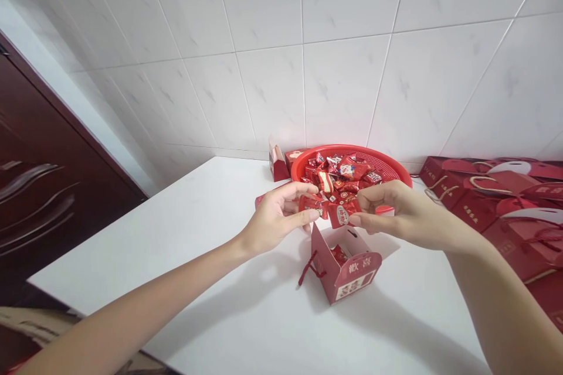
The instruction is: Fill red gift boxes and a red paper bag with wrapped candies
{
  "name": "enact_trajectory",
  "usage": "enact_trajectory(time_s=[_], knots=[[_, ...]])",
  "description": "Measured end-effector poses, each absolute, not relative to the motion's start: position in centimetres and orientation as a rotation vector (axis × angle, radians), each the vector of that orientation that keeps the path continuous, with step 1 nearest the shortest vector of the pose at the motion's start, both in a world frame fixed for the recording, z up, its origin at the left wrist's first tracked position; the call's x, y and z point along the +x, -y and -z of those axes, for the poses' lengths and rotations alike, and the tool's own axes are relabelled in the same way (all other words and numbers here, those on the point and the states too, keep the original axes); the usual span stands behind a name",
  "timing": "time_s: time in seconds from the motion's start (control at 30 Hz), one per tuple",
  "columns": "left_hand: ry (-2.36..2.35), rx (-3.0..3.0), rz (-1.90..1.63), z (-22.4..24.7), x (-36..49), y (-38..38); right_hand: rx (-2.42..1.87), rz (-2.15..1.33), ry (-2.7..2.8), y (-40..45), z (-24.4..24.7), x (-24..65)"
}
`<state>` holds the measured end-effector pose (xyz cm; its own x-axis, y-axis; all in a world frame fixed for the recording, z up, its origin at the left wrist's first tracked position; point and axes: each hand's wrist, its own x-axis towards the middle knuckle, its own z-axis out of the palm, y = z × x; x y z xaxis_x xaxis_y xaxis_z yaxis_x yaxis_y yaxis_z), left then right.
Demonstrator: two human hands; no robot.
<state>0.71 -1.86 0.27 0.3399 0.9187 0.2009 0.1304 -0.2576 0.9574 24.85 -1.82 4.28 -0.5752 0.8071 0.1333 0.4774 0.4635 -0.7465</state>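
My left hand (281, 211) pinches a red wrapped candy (311, 205) between thumb and fingers. Close beside it, my right hand (391, 211) grips another red candy packet (342, 215) with a pale oval label. Both hands are above an open red gift box (328, 275), which stands on the white table (246, 310) with a dark red cord hanging at its left side. Some red wrapped pieces (338, 255) show inside the box. Behind the hands, a red plastic basket (396, 167) holds many red candy packets.
Several red gift boxes (488, 205) with cord handles crowd the right side. A small box with a raised pale flap (277, 161) stands left of the basket by the tiled wall (268, 94). A dark red door (44, 176) is at the left.
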Motion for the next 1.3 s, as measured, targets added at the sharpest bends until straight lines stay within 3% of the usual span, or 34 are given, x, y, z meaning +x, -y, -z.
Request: enact_trajectory(time_s=[1.3], knots=[[-0.913, 1.797, -1.155, -0.27, 0.93, 2.09, -1.047, -0.944, 2.263, 1.56, -3.93, 24.74]])
